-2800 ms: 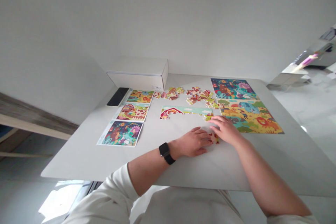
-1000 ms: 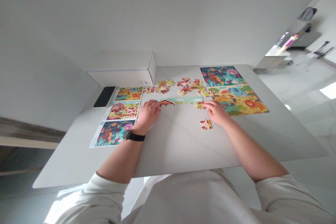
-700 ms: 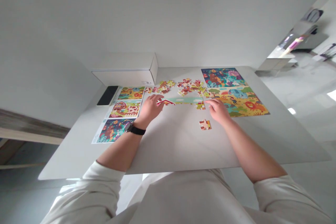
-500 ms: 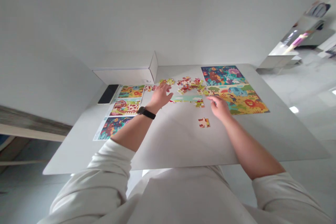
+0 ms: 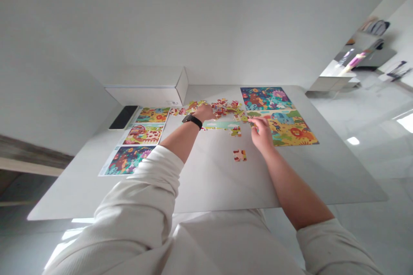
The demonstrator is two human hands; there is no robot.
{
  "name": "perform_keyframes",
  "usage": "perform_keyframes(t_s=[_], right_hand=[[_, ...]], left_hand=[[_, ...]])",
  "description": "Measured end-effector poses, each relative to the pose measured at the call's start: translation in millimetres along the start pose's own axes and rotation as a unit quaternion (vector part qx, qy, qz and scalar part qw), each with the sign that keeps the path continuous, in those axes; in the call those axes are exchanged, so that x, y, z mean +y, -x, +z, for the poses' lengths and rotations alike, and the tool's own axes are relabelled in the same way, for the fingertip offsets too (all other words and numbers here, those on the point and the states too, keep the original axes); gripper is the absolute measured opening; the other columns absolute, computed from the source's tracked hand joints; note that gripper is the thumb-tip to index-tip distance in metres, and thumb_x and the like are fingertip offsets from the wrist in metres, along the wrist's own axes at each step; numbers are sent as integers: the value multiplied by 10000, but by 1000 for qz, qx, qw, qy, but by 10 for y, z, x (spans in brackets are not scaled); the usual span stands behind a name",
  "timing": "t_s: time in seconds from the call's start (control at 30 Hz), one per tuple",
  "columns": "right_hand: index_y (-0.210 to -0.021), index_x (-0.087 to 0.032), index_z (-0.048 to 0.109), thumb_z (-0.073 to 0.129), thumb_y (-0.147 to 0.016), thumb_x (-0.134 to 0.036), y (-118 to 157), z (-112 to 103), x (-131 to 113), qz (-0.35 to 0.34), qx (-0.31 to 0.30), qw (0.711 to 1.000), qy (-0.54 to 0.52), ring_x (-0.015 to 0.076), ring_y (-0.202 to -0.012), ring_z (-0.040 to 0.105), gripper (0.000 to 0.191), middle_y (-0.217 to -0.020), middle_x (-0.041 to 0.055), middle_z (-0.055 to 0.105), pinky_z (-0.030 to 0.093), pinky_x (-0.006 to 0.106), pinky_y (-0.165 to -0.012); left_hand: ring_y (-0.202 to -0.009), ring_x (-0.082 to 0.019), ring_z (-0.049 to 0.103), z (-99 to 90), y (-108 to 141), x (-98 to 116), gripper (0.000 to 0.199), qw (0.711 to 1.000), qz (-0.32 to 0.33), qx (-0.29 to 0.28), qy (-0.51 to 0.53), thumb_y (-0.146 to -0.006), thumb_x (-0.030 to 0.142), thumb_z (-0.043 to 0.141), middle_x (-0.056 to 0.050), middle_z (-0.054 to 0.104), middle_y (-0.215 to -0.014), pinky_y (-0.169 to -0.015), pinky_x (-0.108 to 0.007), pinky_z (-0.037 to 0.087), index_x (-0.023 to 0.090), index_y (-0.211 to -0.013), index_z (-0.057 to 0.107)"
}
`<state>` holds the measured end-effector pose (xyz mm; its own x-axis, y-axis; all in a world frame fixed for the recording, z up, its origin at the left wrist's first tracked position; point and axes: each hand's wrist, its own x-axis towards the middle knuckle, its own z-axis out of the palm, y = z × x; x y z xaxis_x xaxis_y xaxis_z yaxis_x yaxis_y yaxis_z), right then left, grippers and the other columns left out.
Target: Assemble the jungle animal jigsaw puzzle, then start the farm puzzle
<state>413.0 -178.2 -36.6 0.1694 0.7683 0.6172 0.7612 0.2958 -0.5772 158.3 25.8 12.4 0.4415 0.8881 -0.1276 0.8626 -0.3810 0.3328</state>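
Head view: L hand [image 5: 204, 112], w/ a black smartwatch [image 5: 192, 121] on the wrist, is sitting over the heap of loose jigsaw pcs [image 5: 222, 107] just above the part-built jigsaw strip [image 5: 219, 125]. Its fingers [image 5: 208, 111] are curling down into the pcs, and it's impossible to tell if they're gripping any. R hand [image 5: 262, 132] is sitting just right of the strip, its fingers [image 5: 253, 120] bunching narrow, tips at the pcs by the strip's right end; can't tell if they're holding one. A lone jigsaw pc [image 5: 239, 155] is lying below the strip, apart from both hands, on the pale counter [image 5: 219, 180]. Further right of the strip, an assembled jigsaw [image 5: 277, 116] is lying flat. Left of the strip, three printed picture sheets [image 5: 143, 134] are lying in a column, w/ a black phone [image 5: 123, 117] beside them, and a white cardboard box [image 5: 145, 94] is standing up-left of the strip, against the wall.
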Motion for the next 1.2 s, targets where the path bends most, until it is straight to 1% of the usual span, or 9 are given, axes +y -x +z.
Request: perform_keyframes(t_s=[0.13, 0.27, 0.4, 0.5, 0.6, 0.73, 0.93, 1.03, 1.2], right_hand=[[-1263, -287, 770, 552, -931, -108, 6, 3, -41, -8, -7, 1000, -10, 331, -1310, 666, 436, -1279, 141, 688, 625, 569, -1117], [-1260, -285, 765, 565, -951, -153, 19, 0, -56, -7, -6, 1000, -16, 336, -1269, 687, 391, -1250, 139, 705, 621, 583, -1109], [-1305, -281, 742, 588, -958, -206, 42, -4, -58, 8, -21, 999, -24, 326, -1116, 734, 387, -1258, 142, 715, 642, 584, -1046], [-1397, -276, 693, 622, -975, -275, 69, 21, -128, 18, -28, 999, -31, 318, -1042, 743, 428, -1309, 160, 709, 649, 581, -1001], [-1445, -291, 648, 657, -1011, -383, 97, 85, -301, 21, -62, 995, -72, 323, -1099, 745, 444, -1355, 155, 719, 647, 557, -990], [-1402, -299, 624, 704, -1016, -587, 124, 209, -568, 79, -118, 973, -181, 303, -1117, 757, 488, -1317, 130, 753, 656, 448, -874], [-1140, -273, 637, 721, -971, -679, 135, 243, -634, 125, -115, 961, -219, 228, -858, 737, 448, -942, 19, 760, 604, 394, -844], [-1100, -259, 645, 733, -962, -626, 142, 219, -602, 123, -120, 962, -214, 213, -821, 723, 402, -897, 3, 749, 588, 376, -825], [-1105, -256, 660, 710, -984, -572, 168, 255, -598, 103, -130, 968, -190, 202, -791, 707, 342, -873, 2, 739, 600, 359, -788]], left_hand=[[-1003, -365, 746, -45, 3, -10, 346, 998, -60, -9, 7, -679, 349, 946, -109, 760, -865, -903, -396, 534, 173, -905, 754], [-782, -278, 693, -146, 165, -101, 323, 984, -85, 77, 139, -681, 186, 927, -7, 602, -640, -771, -350, 493, 205, -751, 612], [-662, -167, 630, -194, 540, -228, 278, 963, -78, 130, 223, -826, 153, 826, 34, 599, -677, -685, -286, 480, 223, -858, 559], [-672, -131, 664, -91, 926, -190, 316, 871, -32, 149, 467, -826, 123, 834, 26, 663, -782, -685, -264, 541, 215, -956, 561], [-745, -118, 707, 127, 1291, -1, 351, 789, 30, 126, 600, -832, 217, 897, 10, 687, -920, -757, -288, 615, 204, -994, 586], [-807, -131, 748, 411, 1579, 315, 394, 741, 88, 91, 660, -843, 347, 939, -3, 690, -987, -810, -316, 659, 197, -1010, 615], [-829, -126, 746, 598, 1664, 493, 396, 721, 74, 83, 684, -896, 480, 897, 0, 676, -990, -854, -326, 674, 191, -963, 636], [-800, -119, 726, 635, 1686, 468, 357, 731, 61, 72, 676, -935, 471, 860, 6, 679, -916, -843, -313, 662, 193, -951, 637], [-724, -120, 709, 657, 1700, 405, 348, 739, 41, 90, 666, -914, 350, 889, 42, 664, -793, -801, -300, 637, 213, -1074, 612]])
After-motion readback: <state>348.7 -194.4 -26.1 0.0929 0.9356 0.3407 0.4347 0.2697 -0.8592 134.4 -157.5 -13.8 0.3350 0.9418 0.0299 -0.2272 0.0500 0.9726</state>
